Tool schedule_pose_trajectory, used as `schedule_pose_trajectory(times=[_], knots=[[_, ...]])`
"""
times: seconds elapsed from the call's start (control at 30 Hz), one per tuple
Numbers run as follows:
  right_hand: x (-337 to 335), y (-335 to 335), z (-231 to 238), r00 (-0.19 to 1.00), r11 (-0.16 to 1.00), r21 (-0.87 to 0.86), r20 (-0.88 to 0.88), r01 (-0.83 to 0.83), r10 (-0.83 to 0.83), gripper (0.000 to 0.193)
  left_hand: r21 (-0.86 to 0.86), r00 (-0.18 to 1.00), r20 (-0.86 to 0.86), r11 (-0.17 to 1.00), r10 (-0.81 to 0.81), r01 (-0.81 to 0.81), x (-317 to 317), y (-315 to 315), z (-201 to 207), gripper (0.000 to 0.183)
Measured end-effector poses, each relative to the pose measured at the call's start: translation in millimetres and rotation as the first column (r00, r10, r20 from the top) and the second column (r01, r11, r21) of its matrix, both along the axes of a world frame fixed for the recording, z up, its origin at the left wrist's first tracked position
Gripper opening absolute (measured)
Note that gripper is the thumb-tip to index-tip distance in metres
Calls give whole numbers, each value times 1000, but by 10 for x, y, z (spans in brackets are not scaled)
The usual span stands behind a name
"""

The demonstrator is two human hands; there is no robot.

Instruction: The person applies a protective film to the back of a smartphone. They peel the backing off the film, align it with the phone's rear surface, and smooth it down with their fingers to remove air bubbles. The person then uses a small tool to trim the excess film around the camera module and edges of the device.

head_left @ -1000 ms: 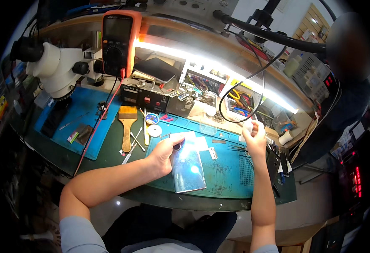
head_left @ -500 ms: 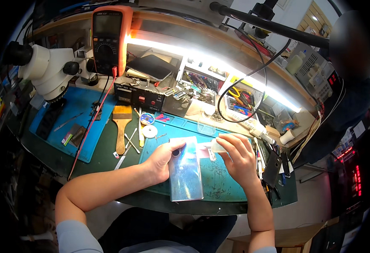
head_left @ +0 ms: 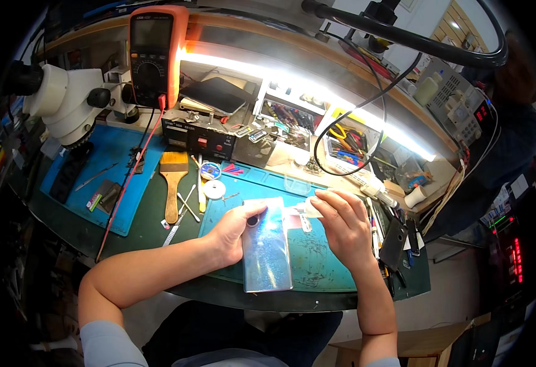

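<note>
My left grip (head_left: 231,235) is closed round the left edge of a shiny blue slab (head_left: 268,257), thumb on its face beside a dark round spot; the slab is over the near middle of the teal mat (head_left: 323,269) on the bench (head_left: 219,290); my right grip (head_left: 345,229), fingers bent and nearly together, pinches a small whitish piece (head_left: 312,209) just right of the slab's far end; whether they touch, I cannot tell; to the left lie a wooden-handled brush (head_left: 172,196) and a white spool (head_left: 215,189); farther back stands an orange-edged meter (head_left: 152,67).
</note>
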State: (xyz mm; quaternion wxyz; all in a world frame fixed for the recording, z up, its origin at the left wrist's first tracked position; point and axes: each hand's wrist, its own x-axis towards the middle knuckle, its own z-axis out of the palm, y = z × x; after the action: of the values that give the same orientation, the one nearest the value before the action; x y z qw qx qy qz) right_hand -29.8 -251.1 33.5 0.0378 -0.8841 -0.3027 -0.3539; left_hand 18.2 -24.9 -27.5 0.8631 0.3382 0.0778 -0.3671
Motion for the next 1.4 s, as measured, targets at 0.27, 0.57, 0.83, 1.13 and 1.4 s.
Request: schedule_pose_trajectory(times=[0.27,0.57,0.83,1.13,1.4], knots=[[8,-8,2,999,1000,-3,-16,-30,30,34,17,1000,-13,1000,19,-18,-27,22,60,23],[66,-88,25,991,991,105,-101,-79,90,39,1,999,-3,999,45,-45,-33,42,80,28],[327,-915,-124,904,480,863,-322,158,281,53,-53,998,-36,997,48,-50,-19,84,138,29],[1253,-1124,-708,910,521,770,-414,368,-32,62,-122,996,24,989,84,-81,-8,99,131,23],[1173,-1025,-754,853,659,548,-398,516,-336,67,-143,997,50,989,53,-45,54,86,50,28]])
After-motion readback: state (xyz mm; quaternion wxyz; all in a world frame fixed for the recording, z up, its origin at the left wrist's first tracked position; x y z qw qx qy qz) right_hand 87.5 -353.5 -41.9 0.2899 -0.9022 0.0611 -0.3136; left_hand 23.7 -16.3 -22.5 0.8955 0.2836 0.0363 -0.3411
